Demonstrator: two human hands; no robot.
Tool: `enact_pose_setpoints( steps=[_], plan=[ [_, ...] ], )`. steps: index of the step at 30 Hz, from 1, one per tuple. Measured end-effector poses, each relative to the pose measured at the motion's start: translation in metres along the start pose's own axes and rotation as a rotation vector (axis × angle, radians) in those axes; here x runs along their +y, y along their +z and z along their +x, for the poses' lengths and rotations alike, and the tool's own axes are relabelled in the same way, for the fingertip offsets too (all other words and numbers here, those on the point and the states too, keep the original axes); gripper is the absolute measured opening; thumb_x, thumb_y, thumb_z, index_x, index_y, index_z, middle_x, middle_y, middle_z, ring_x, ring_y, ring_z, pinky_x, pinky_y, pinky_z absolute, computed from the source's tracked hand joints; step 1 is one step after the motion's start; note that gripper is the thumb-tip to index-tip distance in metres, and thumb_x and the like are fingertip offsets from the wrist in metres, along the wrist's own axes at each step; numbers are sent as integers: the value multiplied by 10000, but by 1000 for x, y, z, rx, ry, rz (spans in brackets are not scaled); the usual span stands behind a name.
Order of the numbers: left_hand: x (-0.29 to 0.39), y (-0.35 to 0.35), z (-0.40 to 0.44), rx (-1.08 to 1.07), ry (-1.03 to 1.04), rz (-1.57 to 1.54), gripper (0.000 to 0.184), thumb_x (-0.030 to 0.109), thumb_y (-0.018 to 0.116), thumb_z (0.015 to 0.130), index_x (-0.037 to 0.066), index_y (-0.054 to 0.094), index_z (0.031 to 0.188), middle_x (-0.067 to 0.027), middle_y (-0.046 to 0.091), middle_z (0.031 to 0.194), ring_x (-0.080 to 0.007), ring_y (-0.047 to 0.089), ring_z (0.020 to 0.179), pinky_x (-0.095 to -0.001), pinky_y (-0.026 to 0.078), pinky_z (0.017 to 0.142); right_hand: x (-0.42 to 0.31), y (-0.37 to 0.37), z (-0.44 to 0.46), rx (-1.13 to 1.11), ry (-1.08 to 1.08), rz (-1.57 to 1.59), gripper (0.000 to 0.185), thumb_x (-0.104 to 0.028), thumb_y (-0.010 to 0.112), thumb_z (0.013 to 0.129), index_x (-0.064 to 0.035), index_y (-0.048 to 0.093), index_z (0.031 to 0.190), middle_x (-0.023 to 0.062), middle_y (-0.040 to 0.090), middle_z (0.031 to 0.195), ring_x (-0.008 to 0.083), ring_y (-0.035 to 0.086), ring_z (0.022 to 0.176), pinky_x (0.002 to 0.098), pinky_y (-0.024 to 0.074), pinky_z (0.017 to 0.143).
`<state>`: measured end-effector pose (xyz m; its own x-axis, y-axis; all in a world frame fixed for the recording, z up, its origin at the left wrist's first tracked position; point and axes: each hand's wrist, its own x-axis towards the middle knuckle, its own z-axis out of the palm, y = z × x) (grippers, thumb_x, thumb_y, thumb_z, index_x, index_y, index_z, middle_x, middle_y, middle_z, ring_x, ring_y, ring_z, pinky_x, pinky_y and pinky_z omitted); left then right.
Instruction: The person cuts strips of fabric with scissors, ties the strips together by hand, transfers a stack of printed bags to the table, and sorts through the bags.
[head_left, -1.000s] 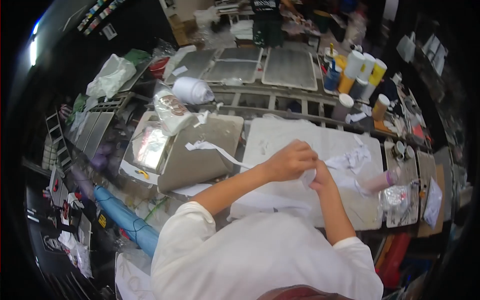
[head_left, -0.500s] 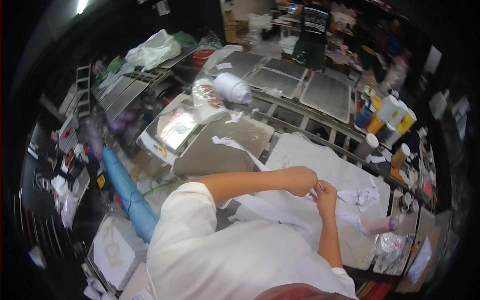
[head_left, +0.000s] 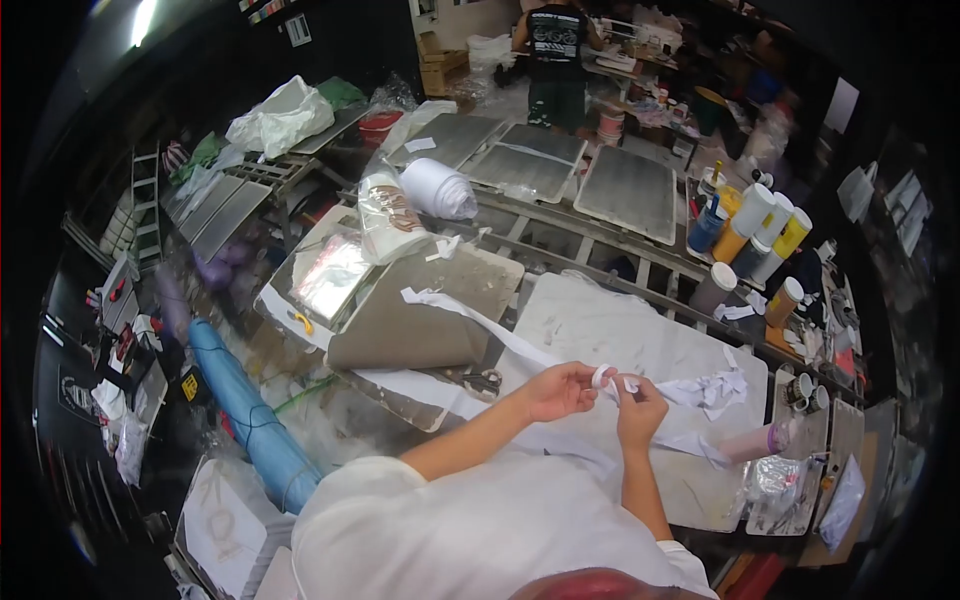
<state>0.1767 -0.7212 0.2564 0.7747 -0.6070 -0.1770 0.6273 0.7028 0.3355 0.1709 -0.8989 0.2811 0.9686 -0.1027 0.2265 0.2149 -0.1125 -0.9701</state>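
So the white strip (head_left: 601, 377) is up between both hands over the middle of the counter (head_left: 700, 498). Right hand (head_left: 641, 412) has it pinched, fingers curled in; left hand (head_left: 560, 392) is half open, strip looped at its fingertips, can't tell if it's gripping. Looks like thin cloth: light, floppy, not fragile, probably twists easily, so I'd hold it flat by the edges. Crumpled strips (head_left: 715, 390) sit near the right edge. Pretty cluttered room, tbh, with a co-worker (head_left: 557, 60) at the back.

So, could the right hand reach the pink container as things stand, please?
Probably yes: the pink container is nearby, only low white cloth between, though the right hand is holding a narrow band.
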Motion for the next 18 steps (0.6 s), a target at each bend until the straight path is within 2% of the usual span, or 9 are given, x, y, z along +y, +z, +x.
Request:
enact_pose_setpoints(
  steps=[1,2,4,5,7,8,11,13,18],
  plan=[
    [-2,-10,2,-51,-11,10,393,217,448,1017,30,569,1341,-24,671,1086,-113,629,806,-276,527,781,3,-1,0,4,-16,-5,63,20,663,884,18,725,897,56,670,744,76,535,607,235,420,542],
    [-2,-4,0,-52,-13,8,393,217,448,1017,30,569,1341,-24,671,1086,-113,629,806,-276,527,781,6,-2,-2,4,-14,-8,63,20,663,884,18,725,897,56,670,744,76,535,607,235,420,542],
    [0,10,-8,232,73,404,378,212,487,1016,17,590,1323,-40,689,1057,-113,649,783,-260,539,735,10,-3,-6,-48,-127,-73,69,38,652,865,25,718,880,68,684,775,97,583,654,246,451,577],
    [4,13,-9,231,80,404,378,212,487,1016,17,590,1323,-40,689,1057,-113,649,783,-260,539,735,7,-2,-5,-53,-133,-72,69,38,652,865,25,718,880,68,684,775,97,583,654,246,451,577],
    [8,15,-12,333,55,755,333,159,560,992,5,634,1278,-62,714,998,-114,660,726,-233,543,671,-1,-3,-7,-174,-235,-248,72,13,646,868,29,714,888,70,689,812,128,619,748,260,482,669],
    [8,10,-12,337,59,756,333,159,560,992,5,634,1278,-62,714,998,-114,660,726,-233,543,671,-2,-3,-8,-177,-237,-244,72,13,646,868,29,714,888,70,689,812,128,619,748,260,482,669],
    [8,-7,-6,238,101,842,256,98,641,942,-5,704,1168,-71,726,901,-106,641,662,-216,527,609,3,-4,-9,-217,-149,-261,72,19,655,847,16,721,874,94,694,829,151,636,742,270,495,680],
    [9,-13,-4,183,108,978,231,52,659,900,-14,731,1110,-70,728,872,-92,611,655,-220,513,612,12,-3,-10,-152,-11,-97,70,8,670,834,12,731,869,96,690,803,151,639,731,276,500,689],
    [0,-12,-2,265,110,945,200,47,666,834,-6,756,1004,-38,700,801,-76,571,649,-228,471,585,7,-2,-9,-166,140,-33,51,17,717,808,39,728,853,80,694,805,131,632,732,265,493,677]
  ],
)
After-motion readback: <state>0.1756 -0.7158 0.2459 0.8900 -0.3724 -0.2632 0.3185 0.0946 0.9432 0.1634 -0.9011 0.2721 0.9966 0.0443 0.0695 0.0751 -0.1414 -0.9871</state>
